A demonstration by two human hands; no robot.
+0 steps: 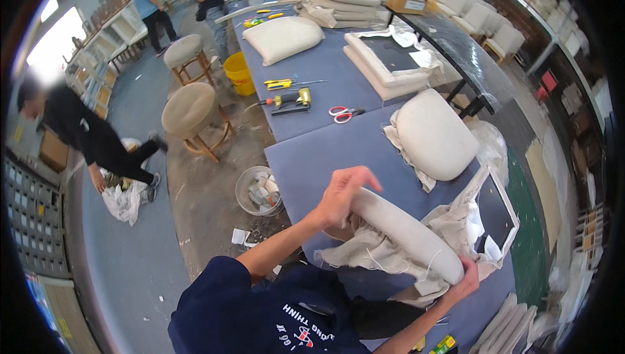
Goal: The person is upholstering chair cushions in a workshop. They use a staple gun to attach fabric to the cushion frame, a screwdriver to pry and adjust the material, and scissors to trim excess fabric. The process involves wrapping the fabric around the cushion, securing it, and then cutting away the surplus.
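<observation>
Loose fabric (364,253) hides the seat cushion's (407,233) underside from view.

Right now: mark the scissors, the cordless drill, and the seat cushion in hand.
scissors (346,114), head view, on the red handles.
cordless drill (290,101), head view, on the yellow body.
seat cushion (407,233), head view, on the padded edge between both hands.

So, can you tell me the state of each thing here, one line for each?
Left hand: gripping the cushion's upper end.
Right hand: gripping its lower end.
Seat cushion: held tilted on edge, fabric hanging loose.
Second cushion: lying flat on the table.
Scissors: lying closed.
</observation>
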